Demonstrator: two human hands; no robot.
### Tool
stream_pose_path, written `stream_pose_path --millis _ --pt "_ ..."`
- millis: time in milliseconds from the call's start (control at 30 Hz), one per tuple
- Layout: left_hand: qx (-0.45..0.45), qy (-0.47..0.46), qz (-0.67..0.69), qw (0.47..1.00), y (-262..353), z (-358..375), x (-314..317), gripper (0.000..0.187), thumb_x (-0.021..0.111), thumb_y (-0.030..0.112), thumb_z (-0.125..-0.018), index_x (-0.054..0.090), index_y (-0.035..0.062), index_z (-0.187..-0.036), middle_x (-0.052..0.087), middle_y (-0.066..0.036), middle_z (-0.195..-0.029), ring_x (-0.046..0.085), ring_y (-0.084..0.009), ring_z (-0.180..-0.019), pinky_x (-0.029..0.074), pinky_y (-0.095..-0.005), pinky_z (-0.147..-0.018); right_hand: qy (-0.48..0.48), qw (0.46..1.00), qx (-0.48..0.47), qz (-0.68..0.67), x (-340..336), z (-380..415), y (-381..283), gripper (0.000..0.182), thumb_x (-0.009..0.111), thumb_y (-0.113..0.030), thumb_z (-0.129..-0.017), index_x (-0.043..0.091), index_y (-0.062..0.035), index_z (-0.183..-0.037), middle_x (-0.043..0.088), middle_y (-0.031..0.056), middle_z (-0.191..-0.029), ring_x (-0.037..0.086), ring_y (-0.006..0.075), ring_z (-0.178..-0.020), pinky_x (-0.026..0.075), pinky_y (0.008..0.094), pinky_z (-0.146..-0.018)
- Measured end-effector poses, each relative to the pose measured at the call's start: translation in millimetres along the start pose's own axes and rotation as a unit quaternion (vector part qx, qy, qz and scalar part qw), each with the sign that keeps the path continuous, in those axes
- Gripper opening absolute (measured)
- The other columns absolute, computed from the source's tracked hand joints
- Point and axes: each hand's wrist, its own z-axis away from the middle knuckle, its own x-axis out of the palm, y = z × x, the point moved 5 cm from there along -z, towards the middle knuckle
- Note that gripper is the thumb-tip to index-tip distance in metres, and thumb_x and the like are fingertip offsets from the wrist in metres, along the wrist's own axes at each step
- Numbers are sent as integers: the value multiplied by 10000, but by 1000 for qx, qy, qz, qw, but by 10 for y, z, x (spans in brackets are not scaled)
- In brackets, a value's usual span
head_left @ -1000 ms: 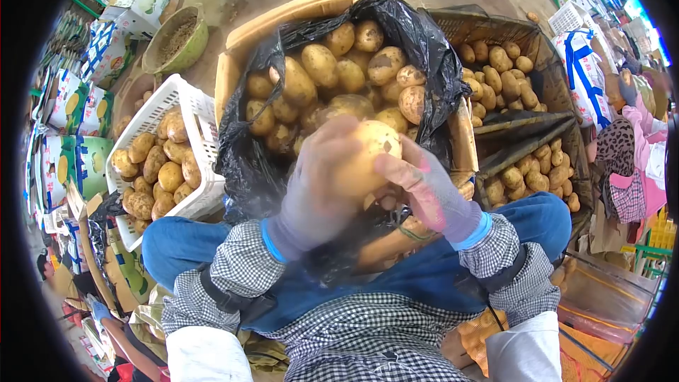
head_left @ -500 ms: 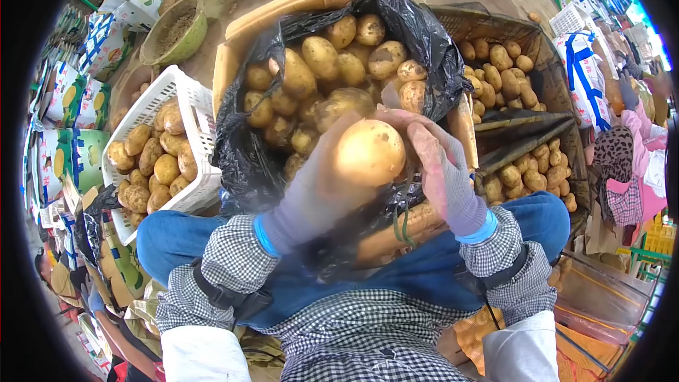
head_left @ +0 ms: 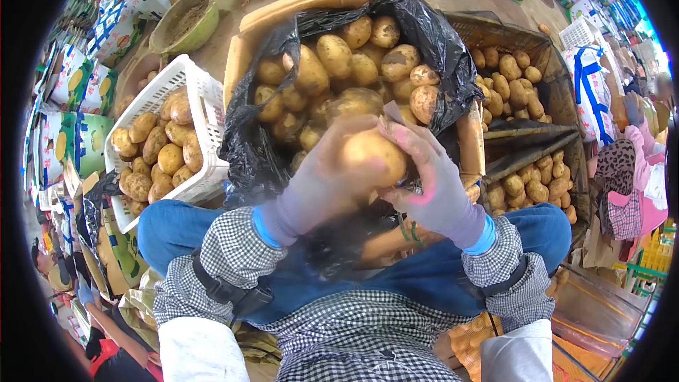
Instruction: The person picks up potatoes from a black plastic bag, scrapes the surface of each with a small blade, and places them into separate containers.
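Observation:
A large, smooth potato (head_left: pixel 373 158) is between my two gloved hands, above a carton (head_left: pixel 237 64) lined with a black plastic bag (head_left: pixel 442 46). My left hand (head_left: pixel 332 170), smeared by motion, wraps the potato from the left. On its right side, my right hand (head_left: pixel 428 170) curves inward with the fingertips at the potato's upper edge. A thin brownish flat piece (head_left: pixel 393 112) sticks up between these fingers; its kind is hard to make out. Under the hands, many soil-marked potatoes (head_left: pixel 334 55) fill the bag.
At left stands a white plastic crate (head_left: pixel 210 110) of potatoes; at right, a dark divided crate (head_left: pixel 559 64) holds smaller ones. A green basin (head_left: pixel 185 25) sits at the far left. Printed cartons (head_left: pixel 92 145) line the left side. Another person in pink (head_left: pixel 640 148) is at the far right.
My right hand's fingers have spread and curled round the potato's right side. The left hand has shifted slightly over the potato's front. The camera view has moved a little.

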Motion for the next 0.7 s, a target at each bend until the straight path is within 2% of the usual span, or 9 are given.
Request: stream_pose_path --millis 33,100,200,267,400,433,500,600,700 --pt "62 10 -84 994 -1 -26 -16 420 714 72 -850 560 41 -1240 592 -69 -1173 572 -115 -1014 483 -255 -888 7 1000 10 17 17 3 -10 856 841 -84 -635 447 -55 -1394 473 183 -1403 465 340 -1303 388 412 -1092" --pt "27 16 -119 992 7 -1 -70 396 707 78 -853 575 41 -1225 600 -69 -1153 569 -114 -1023 482 -250 -882 22 998 29 51 70 20 -37 865 849 -97 -608 463 -60 -1381 485 199 -1382 480 369 -1274 402 425 -1078" --pt "25 21 3 999 -27 33 -210 357 695 85 -860 596 32 -1199 603 -72 -1149 570 -117 -1033 479 -253 -886 11 996 18 85 82 36 -62 878 861 -133 -601 462 -42 -1379 489 187 -1381 496 346 -1259 408 419 -1066" --pt "27 42 71 996 -54 9 -272 362 687 94 -868 589 21 -1208 603 -78 -1155 571 -125 -1042 476 -258 -898 20 999 35 32 62 4 -18 856 860 -162 -633 460 -32 -1378 493 180 -1375 494 324 -1269 402 408 -1070" --pt "-16 53 41 998 -73 4 -205 515 674 182 -909 457 15 -1346 550 -81 -1270 541 -168 -1167 468 -320 -982 37 997 47 -43 -29 -10 71 807 835 -214 -735 433 -4 -1404 479 142 -1402 470 246 -1300 380 371 -1082" --pt "-28 41 28 998 -75 12 -179 578 671 221 -926 404 18 -1396 525 -80 -1324 525 -183 -1223 466 -348 -1016 42 981 85 -172 -17 -6 81 781 809 -238 -773 427 0 -1411 481 131 -1404 464 230 -1304 376 361 -1084" --pt "28 15 -29 999 -81 -3 -183 615 711 200 -894 407 18 -1398 515 -81 -1339 510 -181 -1236 448 -342 -1029 47 893 156 -419 65 10 38 734 758 -286 -848 415 9 -1426 484 109 -1407 451 198 -1312 370 341 -1086" --pt "54 11 -54 997 -38 19 -171 654 750 152 -856 410 13 -1396 506 -88 -1352 504 -181 -1242 438 -338 -1038 7 911 201 -361 -12 -20 28 671 666 -329 -926 407 23 -1435 498 92 -1393 464 173 -1295 388 317 -1070" --pt "68 17 -72 995 -45 27 -201 676 778 120 -823 423 4 -1386 505 -97 -1354 505 -185 -1241 435 -340 -1044 20 920 172 -351 21 -1 70 618 575 -394 -977 439 26 -1409 535 94 -1350 510 174 -1251 423 308 -1040"
